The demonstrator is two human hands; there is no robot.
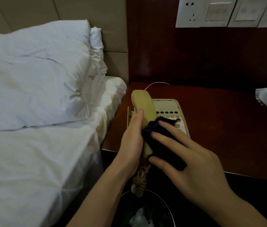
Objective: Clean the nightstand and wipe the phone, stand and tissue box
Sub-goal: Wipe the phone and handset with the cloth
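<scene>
- The worktop [219, 115] is dark red-brown wood, smooth and a bit shiny.
- The phone [170, 108] and its handset [143, 104] look like smooth, yellowed plastic.
- The cloth [160, 145] is dark, soft and fuzzy.
- The pillow [36, 76] and bed sheet [31, 161] are white, wrinkly cloth.

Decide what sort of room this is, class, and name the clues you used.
Probably a hotel bedroom. A bed with a white pillow stands beside a dark nightstand carrying a corded desk phone, and a panel of sockets and switches is set in the wall above.
</scene>
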